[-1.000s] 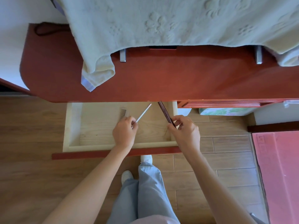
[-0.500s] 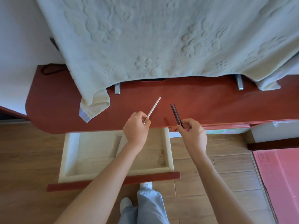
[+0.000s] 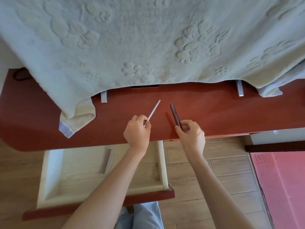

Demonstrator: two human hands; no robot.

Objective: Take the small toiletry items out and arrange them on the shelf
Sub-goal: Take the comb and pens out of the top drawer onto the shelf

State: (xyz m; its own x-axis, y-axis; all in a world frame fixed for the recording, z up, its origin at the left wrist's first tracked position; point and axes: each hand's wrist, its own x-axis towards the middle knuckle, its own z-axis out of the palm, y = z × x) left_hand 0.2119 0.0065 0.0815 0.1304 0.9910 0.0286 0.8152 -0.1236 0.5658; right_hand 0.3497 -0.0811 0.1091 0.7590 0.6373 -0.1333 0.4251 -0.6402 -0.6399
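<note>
Two slim items held above red shelf point(image 3: 214, 113), one per hand. Left hand point(image 3: 137, 131) pinches thin white stick point(image 3: 152, 113) at near end; long axis runs away and rightward. Right hand point(image 3: 189, 134) pinches dark stick point(image 3: 175, 115) at near end; axis runs away and leftward, tips converging. Contact with shelf unclear, possibly just above. Comb point(image 3: 107, 160) lies in open drawer point(image 3: 162, 162), nearer left hand.

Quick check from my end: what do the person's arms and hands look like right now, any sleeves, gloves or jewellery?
Both forearms are bare up to the frame edge, with no sleeves in sight. The left hand and right hand wear no gloves, and no rings, watch or bracelets show. Light blue trousers are visible below, between the arms.
</note>
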